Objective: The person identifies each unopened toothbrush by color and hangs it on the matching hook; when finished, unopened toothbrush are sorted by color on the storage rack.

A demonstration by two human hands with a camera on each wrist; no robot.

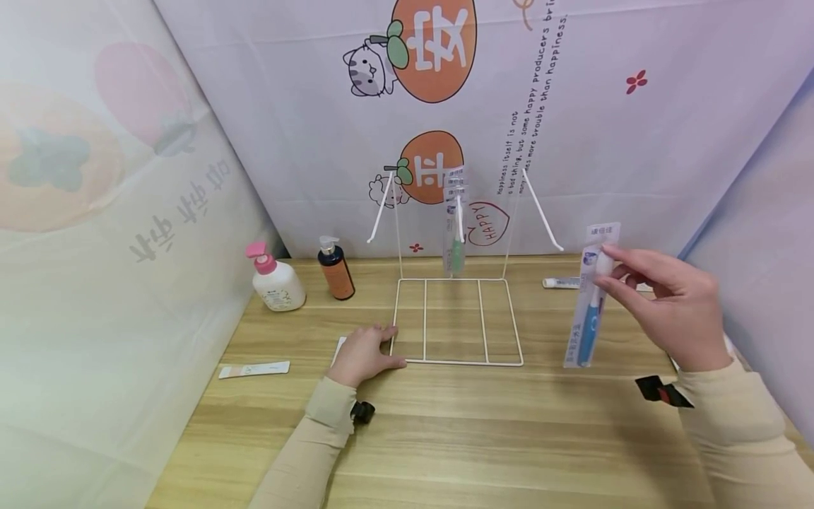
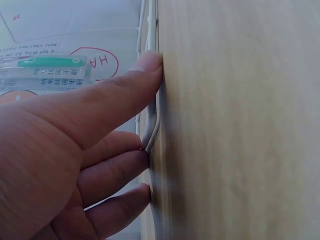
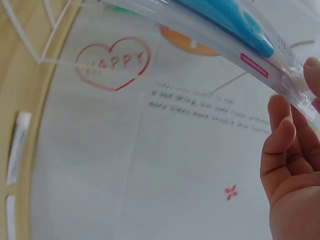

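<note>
My right hand (image 1: 677, 300) pinches a packaged toothbrush (image 1: 591, 318) near the top of its clear wrapper, between thumb and fingers. The toothbrush has a blue handle and hangs upright above the table, right of a white wire display rack (image 1: 473, 363). At the rack's front left corner, my left hand (image 1: 365, 355) holds the base, thumb on the front wire and fingers by the side wire. Several packaged toothbrushes (image 1: 454, 247), the front one green, hang from the rack's middle hook. In the right wrist view, the held blue toothbrush (image 3: 235, 25) crosses the top.
Two bare hooks, a left hook (image 1: 381, 206) and a right hook (image 1: 543, 210), jut forward. A pink-topped pump bottle (image 1: 278, 286) and a dark pump bottle (image 1: 336, 271) stand at left. A narrow sachet (image 1: 254, 370) lies nearer. A white tube (image 1: 561, 283) lies behind the held toothbrush.
</note>
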